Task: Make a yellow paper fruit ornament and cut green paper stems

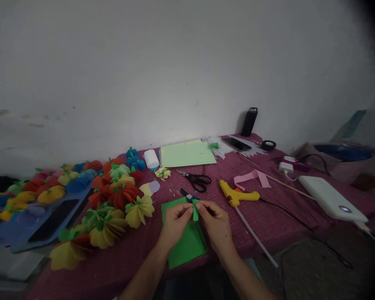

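Between my two hands is a small strip of green paper [195,211], held upright. The fingertips of my left hand [178,223] pinch its left edge, and my right hand [215,223] pinches its right edge. Below them lies a larger green sheet [186,248] on the cloth. Just past my fingertips a dark-bladed cutter [187,194] rests near the sheet's top edge, partly hidden by the strip. Black-handled scissors [197,180] lie farther back. To the right of my right hand is a yellow glue gun [237,194] with a glue stick [256,236] at its rear.
Many colourful paper pumpkins [112,196] crowd the left side. Pale green sheets [187,155] lie at the back, beside paper scraps [163,173]. On the right are a pink strip [251,179], a wooden stick [287,185], a white power bank [329,198] and a black bottle [249,122].
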Tool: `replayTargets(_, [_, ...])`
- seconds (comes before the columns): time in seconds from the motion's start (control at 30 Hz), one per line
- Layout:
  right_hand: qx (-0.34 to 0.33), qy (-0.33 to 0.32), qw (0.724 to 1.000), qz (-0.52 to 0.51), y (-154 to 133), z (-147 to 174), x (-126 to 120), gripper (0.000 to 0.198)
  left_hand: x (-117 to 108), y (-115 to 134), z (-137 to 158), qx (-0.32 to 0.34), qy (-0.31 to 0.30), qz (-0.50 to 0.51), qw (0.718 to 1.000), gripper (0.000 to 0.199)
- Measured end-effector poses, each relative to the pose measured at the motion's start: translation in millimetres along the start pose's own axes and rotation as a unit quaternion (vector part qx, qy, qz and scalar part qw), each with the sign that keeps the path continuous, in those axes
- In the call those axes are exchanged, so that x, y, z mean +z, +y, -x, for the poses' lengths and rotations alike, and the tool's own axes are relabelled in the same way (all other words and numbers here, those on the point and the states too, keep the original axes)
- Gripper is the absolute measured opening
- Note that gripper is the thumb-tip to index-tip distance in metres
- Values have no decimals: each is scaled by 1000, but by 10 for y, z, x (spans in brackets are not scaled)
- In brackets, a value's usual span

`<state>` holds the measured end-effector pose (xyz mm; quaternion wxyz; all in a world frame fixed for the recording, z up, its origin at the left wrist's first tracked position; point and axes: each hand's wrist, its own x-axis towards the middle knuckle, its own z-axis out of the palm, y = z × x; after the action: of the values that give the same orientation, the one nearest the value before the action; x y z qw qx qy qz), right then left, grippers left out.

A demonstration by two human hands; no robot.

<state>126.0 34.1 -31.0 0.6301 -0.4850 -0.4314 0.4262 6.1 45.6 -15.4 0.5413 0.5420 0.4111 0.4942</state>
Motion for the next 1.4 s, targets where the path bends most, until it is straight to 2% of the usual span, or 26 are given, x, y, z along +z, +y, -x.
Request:
replayTargets(0.33, [-19, 3, 1000, 18, -43, 12, 11, 17, 7, -29, 9, 21, 24, -30, 999, 16])
replayTargets(0.47, [23, 0, 999, -34, -72, 24, -4, 28, 0, -60, 0, 28, 41, -32, 998, 15])
replayTargets(0.57, [70, -38, 994, -72, -101, 23, -50, 30, -10, -41, 8, 31, 46, -35, 998, 13])
replayTargets(0.67, [89, -66, 992, -66, -139, 14, -97, 27, -4, -1, 21, 28, 38, -39, 998, 12])
replayTargets(0.83, [70, -57, 994, -61, -188, -4, -108, 23, 32, 40, 31, 14, 18, -35, 999, 14])
replayTargets(0.97, [83, -59, 992, -74, -194, -14, -90, 20, 46, 12, 29, 0, 6, -30, 1000, 17])
replayTargets(1.2, [132, -45, 982, -128, -209, -13, -72, 26, 51, -3, 32, -22, -48, -28, 998, 18])
replayTargets(1.4, [104, -53, 988, -105, -190, -26, -93, 21, 34, 60, 33, -25, -47, -26, 998, 21])
